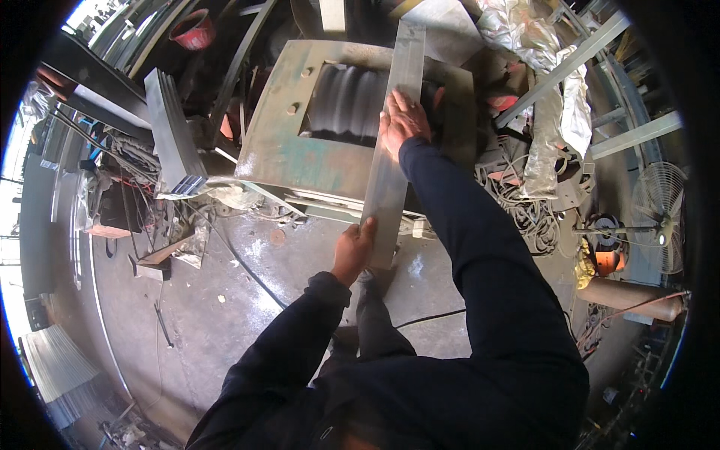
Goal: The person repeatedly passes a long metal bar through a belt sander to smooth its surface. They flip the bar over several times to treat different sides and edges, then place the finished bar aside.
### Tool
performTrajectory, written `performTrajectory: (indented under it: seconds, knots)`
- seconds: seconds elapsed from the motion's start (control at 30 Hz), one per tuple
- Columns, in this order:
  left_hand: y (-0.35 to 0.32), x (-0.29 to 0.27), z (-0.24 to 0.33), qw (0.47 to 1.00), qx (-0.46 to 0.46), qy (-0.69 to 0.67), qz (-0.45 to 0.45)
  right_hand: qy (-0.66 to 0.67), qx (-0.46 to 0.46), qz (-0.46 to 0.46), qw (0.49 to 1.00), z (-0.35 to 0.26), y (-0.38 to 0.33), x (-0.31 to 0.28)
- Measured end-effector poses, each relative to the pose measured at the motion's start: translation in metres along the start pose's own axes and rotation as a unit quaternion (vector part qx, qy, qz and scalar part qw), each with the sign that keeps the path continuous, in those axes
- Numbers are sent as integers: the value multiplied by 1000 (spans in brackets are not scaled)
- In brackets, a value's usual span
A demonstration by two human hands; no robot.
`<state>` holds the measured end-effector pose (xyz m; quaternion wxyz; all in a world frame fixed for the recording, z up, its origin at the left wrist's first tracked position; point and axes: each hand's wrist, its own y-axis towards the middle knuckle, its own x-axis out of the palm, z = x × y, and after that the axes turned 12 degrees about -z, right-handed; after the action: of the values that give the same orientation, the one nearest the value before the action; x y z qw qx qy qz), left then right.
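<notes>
A long, flat grey metal bar (pixel 407 56) lies lengthwise across a worn brown-and-green metal machine housing (pixel 292 154). Its near end juts past the housing toward my body. My left hand (pixel 352 251) is closed on the left edge of that near end, thumb along the side. Farther up, my right hand (pixel 405 122) lies flat on the bar's upper face, its fingers stretched forward. Beside the bar, a rectangular opening in the housing shows a dark ridged roller (pixel 349 101); the bar hides part of the opening.
Stacked metal lengths (pixel 171 127) lean left of the machine, near a red bucket (pixel 193 31). Coiled cables (pixel 525 206) and silver sheeting (pixel 574 97) lie to the right, with a fan (pixel 660 217) and a brown gas cylinder (pixel 630 298). A black cable (pixel 255 274) crosses the floor.
</notes>
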<state>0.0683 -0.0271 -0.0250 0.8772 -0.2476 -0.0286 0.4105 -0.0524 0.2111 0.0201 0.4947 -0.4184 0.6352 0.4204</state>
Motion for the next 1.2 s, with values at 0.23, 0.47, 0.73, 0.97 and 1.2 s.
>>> performTrajectory:
  seconds: [0.23, 0.47, 0.73, 0.97, 1.2]
  knots:
    - [-59, -5, -52, 1000, -20, -24, 0, 26, -5, -17, 999, -42, -61, 7]
    - [-148, -19, -117, 999, -34, 19, -34, 58, -12, -1, 998, -91, -163, 18]
    - [-244, -35, -189, 1000, -7, 22, -11, 63, 5, -24, 998, -152, -266, 31]
    - [-291, -48, -204, 997, -18, 77, 2, 66, 14, -77, 995, -173, -304, 35]
    - [-300, -46, -237, 1000, 12, 12, 1, 132, -5, -16, 991, -177, -324, 38]
